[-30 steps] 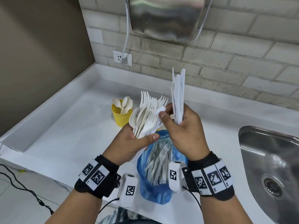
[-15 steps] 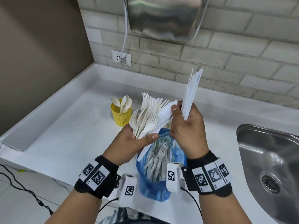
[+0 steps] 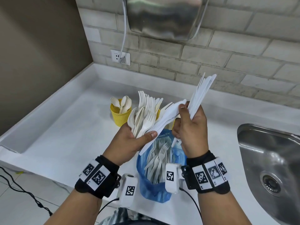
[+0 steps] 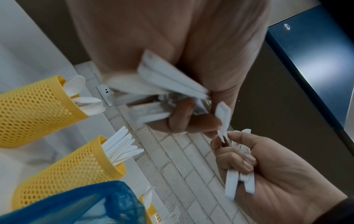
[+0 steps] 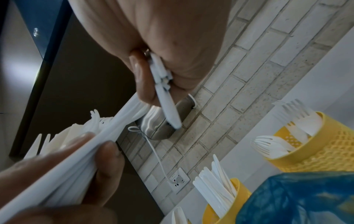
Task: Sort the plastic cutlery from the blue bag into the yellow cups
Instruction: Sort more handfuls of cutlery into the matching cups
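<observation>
My left hand (image 3: 139,135) grips a fanned bundle of white forks and spoons (image 3: 144,114) above the open blue bag (image 3: 154,189), which holds several more forks. My right hand (image 3: 186,111) grips a bundle of white knives (image 3: 201,93) that leans to the right. Its thumb also pinches the blade end of one knife (image 3: 168,113) whose handle still lies under my left thumb. Three yellow mesh cups stand behind the bag: one with spoons (image 4: 34,109), one with knives (image 4: 72,171), one with forks (image 5: 316,145).
A steel sink (image 3: 267,159) is sunk into the white counter (image 3: 65,135) on the right. A brick wall with a socket (image 3: 121,56) and a steel dryer (image 3: 164,15) rises behind. A black cable (image 3: 24,190) lies on the floor at the left.
The knife bundle in my right hand has tipped from upright to leaning right. The pinched knife has slid partway out of the left hand's bundle toward the right.
</observation>
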Demonstrator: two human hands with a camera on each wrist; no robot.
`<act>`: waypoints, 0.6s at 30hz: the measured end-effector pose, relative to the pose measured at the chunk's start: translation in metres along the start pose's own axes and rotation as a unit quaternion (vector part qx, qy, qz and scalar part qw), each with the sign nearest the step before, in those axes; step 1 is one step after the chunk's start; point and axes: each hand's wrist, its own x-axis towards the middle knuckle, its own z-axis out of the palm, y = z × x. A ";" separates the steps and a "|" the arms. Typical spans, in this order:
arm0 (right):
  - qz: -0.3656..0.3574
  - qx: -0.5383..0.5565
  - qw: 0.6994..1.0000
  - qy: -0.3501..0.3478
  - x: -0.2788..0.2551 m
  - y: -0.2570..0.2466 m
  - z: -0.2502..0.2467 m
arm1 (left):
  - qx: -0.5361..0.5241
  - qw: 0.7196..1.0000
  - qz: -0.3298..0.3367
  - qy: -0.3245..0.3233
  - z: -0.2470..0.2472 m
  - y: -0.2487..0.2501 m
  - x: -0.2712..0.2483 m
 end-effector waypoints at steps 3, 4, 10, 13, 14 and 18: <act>-0.019 -0.009 1.000 -0.004 0.002 0.002 -0.003 | 0.012 1.000 0.000 0.000 0.000 0.000 0.001; -0.019 -0.007 1.000 -0.004 0.003 0.002 -0.004 | 0.013 1.000 -0.003 0.000 0.000 0.001 0.001; -0.001 0.075 0.997 0.009 0.008 -0.002 -0.007 | 0.000 1.000 -0.014 -0.004 -0.001 0.002 0.002; 0.032 0.117 0.992 0.016 0.010 -0.001 -0.005 | -0.003 1.000 -0.016 -0.001 -0.002 0.003 0.002; 0.043 0.132 0.990 0.020 0.011 -0.001 -0.004 | -0.001 1.000 -0.014 0.000 -0.002 0.005 0.002; 0.094 0.213 0.972 0.020 0.012 -0.002 -0.003 | 0.009 1.000 -0.005 0.006 -0.003 0.008 0.003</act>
